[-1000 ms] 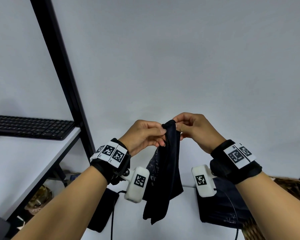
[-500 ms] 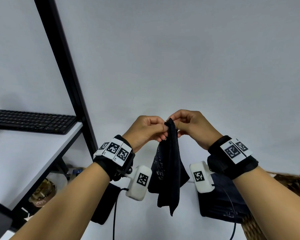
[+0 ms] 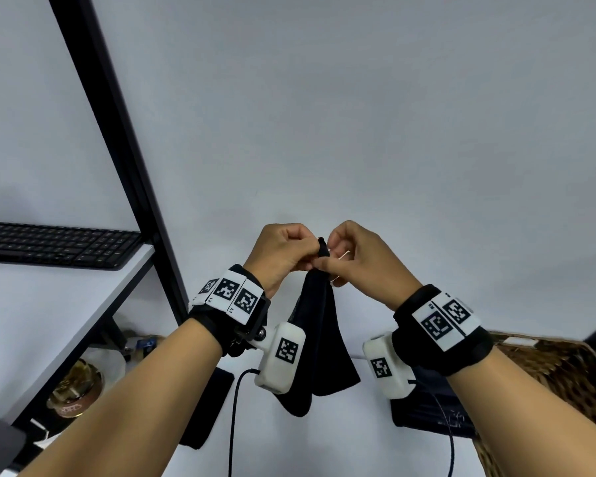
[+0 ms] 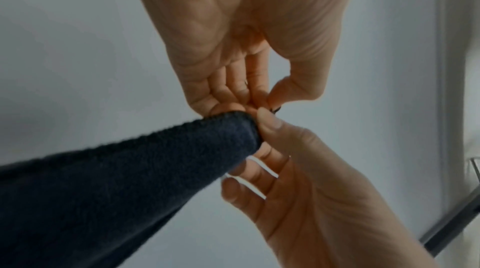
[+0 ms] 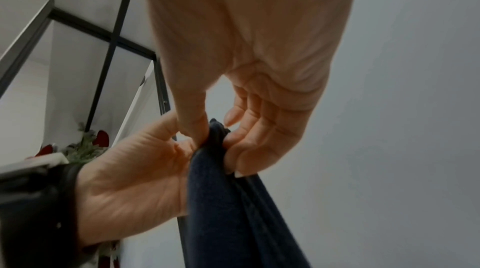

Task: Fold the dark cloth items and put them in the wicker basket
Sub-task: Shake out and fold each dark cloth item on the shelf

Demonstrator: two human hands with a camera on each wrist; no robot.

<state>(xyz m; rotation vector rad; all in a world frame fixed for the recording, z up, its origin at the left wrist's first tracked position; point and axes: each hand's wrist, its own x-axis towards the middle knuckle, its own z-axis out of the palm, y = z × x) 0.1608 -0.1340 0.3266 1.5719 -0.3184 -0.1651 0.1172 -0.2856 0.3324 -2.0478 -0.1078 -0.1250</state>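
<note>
A dark navy cloth (image 3: 319, 342) hangs in the air above the white table, bunched into a narrow strip. Both hands pinch its top corner close together. My left hand (image 3: 286, 251) grips it from the left and my right hand (image 3: 344, 256) from the right. In the left wrist view the cloth (image 4: 116, 180) runs down to the lower left. In the right wrist view the right thumb and fingers (image 5: 249, 149) clamp the cloth (image 5: 228, 211). The wicker basket (image 3: 561, 376) sits at the lower right, largely hidden by my right forearm.
Another dark cloth (image 3: 427, 407) lies on the table beside the basket, and one more (image 3: 207, 407) lies at the lower left. A black keyboard (image 3: 55, 244) rests on a white shelf with a black frame post (image 3: 117, 149). A black cable (image 3: 234, 425) crosses the table.
Both hands have drawn closer together at the cloth's top corner. The hanging cloth has gathered narrower and swung slightly. The head view has tilted a little.
</note>
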